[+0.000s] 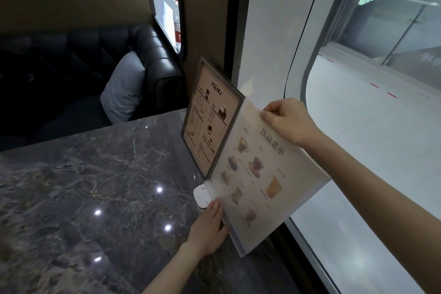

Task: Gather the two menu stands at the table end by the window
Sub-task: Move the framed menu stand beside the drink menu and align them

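Note:
A dark-framed menu stand [210, 117] headed "MENU" stands upright on the marble table [83, 186] at the end by the window. Beside it, nearer to me, a clear acrylic menu stand [260, 174] with drink pictures leans toward the window. My right hand [288, 122] pinches its top edge. My left hand [210, 227] holds its lower left edge near the base. The two stands sit edge to edge. A small white object [201, 196] lies on the table against the acrylic stand's base, touching my left fingertips.
A large curved window [372, 93] runs along the table's right side. Behind the table is a black leather bench [152, 59] with a grey cushion [124, 86]. A water bottle [177, 21] stands on the far window ledge.

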The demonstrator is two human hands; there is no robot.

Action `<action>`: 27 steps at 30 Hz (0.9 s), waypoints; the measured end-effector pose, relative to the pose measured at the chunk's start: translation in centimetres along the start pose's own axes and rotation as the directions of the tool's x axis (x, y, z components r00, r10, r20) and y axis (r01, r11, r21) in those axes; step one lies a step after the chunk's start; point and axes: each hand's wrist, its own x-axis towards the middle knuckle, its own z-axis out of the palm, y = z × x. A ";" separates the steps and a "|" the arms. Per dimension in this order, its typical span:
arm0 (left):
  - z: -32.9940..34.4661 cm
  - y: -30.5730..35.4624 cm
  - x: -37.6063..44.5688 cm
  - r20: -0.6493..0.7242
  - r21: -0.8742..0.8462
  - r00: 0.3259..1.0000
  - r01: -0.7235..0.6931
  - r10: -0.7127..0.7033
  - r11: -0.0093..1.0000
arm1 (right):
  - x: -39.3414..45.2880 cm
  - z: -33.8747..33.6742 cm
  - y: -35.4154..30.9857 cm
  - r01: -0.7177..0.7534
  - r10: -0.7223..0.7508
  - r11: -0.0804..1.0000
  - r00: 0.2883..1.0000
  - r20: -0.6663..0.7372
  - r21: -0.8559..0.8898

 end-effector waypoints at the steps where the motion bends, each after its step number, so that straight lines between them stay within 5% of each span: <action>1: 0.0 0.0 0.0 0.000 -0.001 1.000 0.001 -0.001 1.000 | 0.1 0.0 0.0 -0.003 0.003 1.000 1.000 0.005 -0.002; 17: -0.2 0.2 -0.1 -0.003 0.043 1.000 0.013 -0.013 0.999 | -0.1 -0.4 -0.4 -0.049 0.048 0.999 0.998 0.050 0.008; 27: -1.7 0.5 -0.5 -0.017 0.011 0.999 0.033 -0.032 0.999 | -0.3 -0.8 -1.4 0.060 -0.058 0.997 0.998 0.034 -0.055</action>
